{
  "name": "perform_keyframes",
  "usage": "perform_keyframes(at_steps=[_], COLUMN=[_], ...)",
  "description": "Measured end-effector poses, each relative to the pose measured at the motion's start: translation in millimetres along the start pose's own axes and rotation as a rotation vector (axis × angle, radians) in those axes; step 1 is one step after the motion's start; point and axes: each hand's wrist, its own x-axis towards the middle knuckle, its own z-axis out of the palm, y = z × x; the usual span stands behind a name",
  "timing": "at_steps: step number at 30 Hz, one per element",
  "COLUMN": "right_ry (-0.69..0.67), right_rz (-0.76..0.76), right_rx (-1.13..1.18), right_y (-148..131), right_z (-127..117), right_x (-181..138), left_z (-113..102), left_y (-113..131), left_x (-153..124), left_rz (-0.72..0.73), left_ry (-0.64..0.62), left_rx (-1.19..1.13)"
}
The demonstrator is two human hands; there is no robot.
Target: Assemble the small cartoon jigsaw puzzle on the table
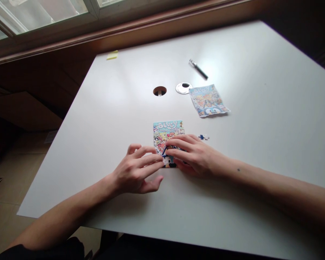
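Observation:
A colourful jigsaw puzzle (168, 135) with "Bluey" lettering along its top lies flat on the white table, mostly put together. My left hand (138, 168) is open at the puzzle's lower left, its fingertips on the left edge and its thumb held apart. Across the lower right part stretches my right hand (193, 155), open, with fingers spread over the picture and thumb low near the bottom edge. That part of the puzzle is hidden under it. Just beyond the right knuckles lie loose puzzle pieces (204, 137), dark blue and white, too small to count.
Farther back on the table (119, 108) is a creased sheet with the same picture (209, 101). Its corner touches a round silver cable-hole cover (183, 88). Left of that is an open cable hole (159, 91). A dark pen (198, 69) and yellow sticky note (112, 55) lie behind.

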Motion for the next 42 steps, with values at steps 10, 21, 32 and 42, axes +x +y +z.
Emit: perform_keyframes(at_steps=[10,21,32,42], right_ry=[-0.005,0.124,0.321,-0.037], right_rz=[0.004,0.042,0.564,0.532], right_rx=[0.031,0.260,0.318,0.918], right_y=[1,5,7,-28], right_z=[-1,-6,-49,-35], right_x=[0,1,9,16], left_z=[-4,-47,-30,1], left_y=[-9,-61,-50,3], left_x=[-2,-14,-10,19], left_rz=[-0.088,-0.333,-0.290,-0.262], left_ry=[-0.006,-0.378,-0.108,0.158], left_rx=[-0.024,-0.015,-0.406,-0.687])
